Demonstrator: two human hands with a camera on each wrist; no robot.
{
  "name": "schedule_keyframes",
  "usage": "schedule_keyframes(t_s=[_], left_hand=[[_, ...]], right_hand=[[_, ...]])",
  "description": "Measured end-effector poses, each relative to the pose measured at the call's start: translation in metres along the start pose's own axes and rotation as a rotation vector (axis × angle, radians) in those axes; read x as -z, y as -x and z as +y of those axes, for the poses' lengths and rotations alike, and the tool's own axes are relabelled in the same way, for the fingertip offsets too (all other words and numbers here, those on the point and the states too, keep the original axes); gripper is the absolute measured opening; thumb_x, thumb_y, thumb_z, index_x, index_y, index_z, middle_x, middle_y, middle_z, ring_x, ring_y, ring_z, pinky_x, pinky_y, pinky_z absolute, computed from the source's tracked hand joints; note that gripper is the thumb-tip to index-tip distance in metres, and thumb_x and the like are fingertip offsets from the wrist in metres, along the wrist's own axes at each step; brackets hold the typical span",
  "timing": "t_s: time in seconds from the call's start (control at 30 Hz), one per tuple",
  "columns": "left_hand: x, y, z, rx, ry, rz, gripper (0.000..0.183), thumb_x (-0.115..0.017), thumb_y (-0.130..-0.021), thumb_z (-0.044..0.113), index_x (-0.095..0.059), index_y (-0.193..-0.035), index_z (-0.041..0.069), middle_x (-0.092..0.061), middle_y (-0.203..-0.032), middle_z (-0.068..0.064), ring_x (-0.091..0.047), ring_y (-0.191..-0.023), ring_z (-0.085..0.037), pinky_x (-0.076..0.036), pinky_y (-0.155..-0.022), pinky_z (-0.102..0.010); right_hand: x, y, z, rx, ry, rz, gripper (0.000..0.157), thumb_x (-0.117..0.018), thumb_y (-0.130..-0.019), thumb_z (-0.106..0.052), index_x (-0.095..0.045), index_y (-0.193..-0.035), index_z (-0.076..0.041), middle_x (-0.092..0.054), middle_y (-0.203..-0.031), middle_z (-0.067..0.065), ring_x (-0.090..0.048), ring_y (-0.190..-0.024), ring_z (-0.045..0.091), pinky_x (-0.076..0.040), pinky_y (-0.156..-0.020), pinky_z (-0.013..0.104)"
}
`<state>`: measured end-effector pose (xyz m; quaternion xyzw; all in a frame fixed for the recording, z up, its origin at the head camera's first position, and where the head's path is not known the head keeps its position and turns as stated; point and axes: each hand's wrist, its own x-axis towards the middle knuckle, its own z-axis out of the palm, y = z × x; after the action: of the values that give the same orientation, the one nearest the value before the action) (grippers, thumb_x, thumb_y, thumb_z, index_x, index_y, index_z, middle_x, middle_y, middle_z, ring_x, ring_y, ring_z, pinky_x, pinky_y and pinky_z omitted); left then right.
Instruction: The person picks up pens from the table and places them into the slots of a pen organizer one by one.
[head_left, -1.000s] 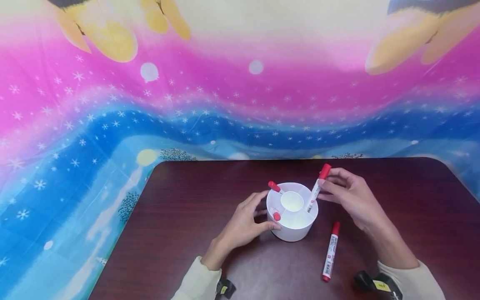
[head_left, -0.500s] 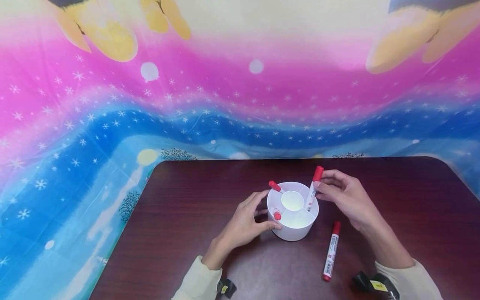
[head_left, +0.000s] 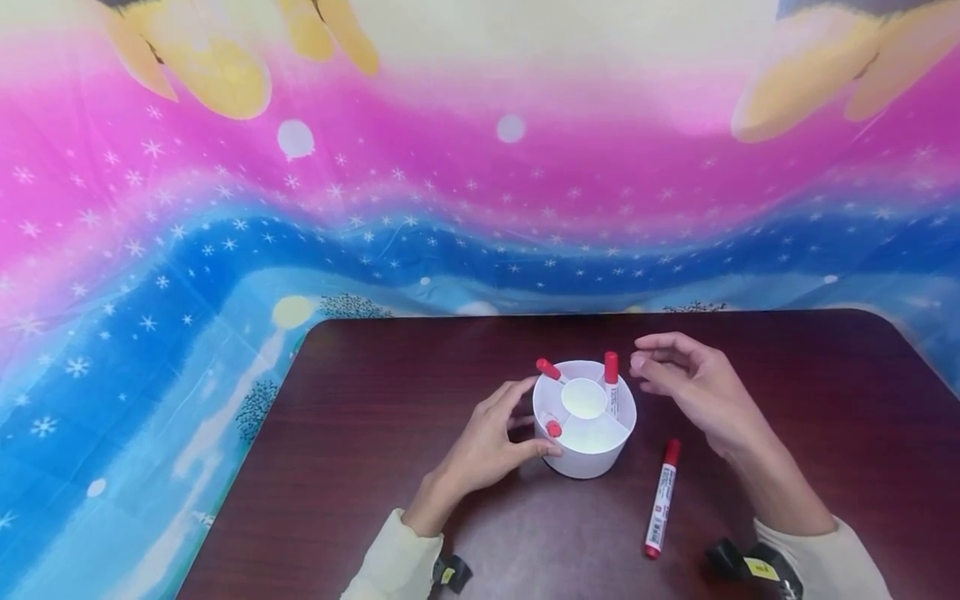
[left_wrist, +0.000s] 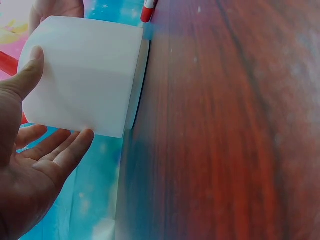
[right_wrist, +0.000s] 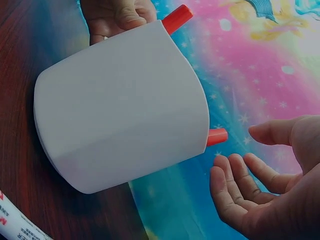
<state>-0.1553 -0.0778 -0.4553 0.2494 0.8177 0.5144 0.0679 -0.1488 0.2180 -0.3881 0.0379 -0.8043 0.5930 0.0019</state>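
Note:
A white round pen organizer (head_left: 588, 465), divided into compartments round a central cup, stands upright on the table. My left hand (head_left: 486, 440) holds its left side, with the thumb at the near rim and the fingers round the back. Three red-capped markers stand in separate outer compartments: the back-right marker (head_left: 611, 371), the back-left marker (head_left: 549, 369) and the front-left marker (head_left: 553, 428). Just right of the organizer, my right hand (head_left: 693, 390) hovers with loosely bent fingers. In the right wrist view a gap separates its fingertips (right_wrist: 220, 165) from a red cap (right_wrist: 217, 136).
Another red-and-white marker (head_left: 660, 510) lies on the dark wooden table (head_left: 360, 417), to the right of the organizer and below my right hand. A colourful patterned cloth (head_left: 450, 192) hangs behind the table's back edge.
The marker my right hand was pinching has been released and now stands in the organizer's back-right compartment. The right hand has moved slightly off it. My left hand keeps its hold.

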Motion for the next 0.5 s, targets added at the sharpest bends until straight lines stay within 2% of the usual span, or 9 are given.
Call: schedule_keyframes(t_s=[0.2, 0.4, 0.5], left_hand=[[0.004, -0.002, 0.001, -0.024, -0.047, 0.014, 0.096, -0.097, -0.081, 0.032, -0.046, -0.162, 0.021, -0.062, -0.142, 0.003, -0.069, -0.125, -0.013, -0.059, -0.102, -0.023], [0.008, 0.0, -0.002, -0.02, -0.093, 0.037, 0.1, -0.099, -0.077, 0.036, -0.047, -0.161, 0.02, -0.064, -0.136, 0.002, -0.07, -0.121, -0.017, -0.062, -0.103, -0.031], [0.008, 0.001, -0.001, -0.035, -0.098, 0.035, 0.1, -0.098, -0.078, 0.037, -0.047, -0.161, 0.019, -0.062, -0.14, 0.001, -0.069, -0.124, -0.019, -0.063, -0.103, -0.034]], right_hand=[[0.009, -0.001, -0.001, 0.022, -0.004, 0.004, 0.042, -0.068, -0.107, -0.016, -0.056, -0.14, 0.005, -0.072, -0.106, -0.017, -0.074, -0.098, 0.0, -0.064, -0.085, 0.019], [0.023, 0.007, 0.01, 0.014, 0.046, 0.007, 0.041, -0.068, -0.107, -0.016, -0.056, -0.141, 0.003, -0.072, -0.106, -0.019, -0.074, -0.097, -0.003, -0.063, -0.083, 0.017], [0.029, 0.012, 0.018, 0.012, 0.037, 0.011, 0.032, -0.068, -0.106, -0.013, -0.06, -0.136, -0.003, -0.072, -0.105, -0.019, -0.074, -0.097, -0.002, -0.064, -0.082, 0.018]])
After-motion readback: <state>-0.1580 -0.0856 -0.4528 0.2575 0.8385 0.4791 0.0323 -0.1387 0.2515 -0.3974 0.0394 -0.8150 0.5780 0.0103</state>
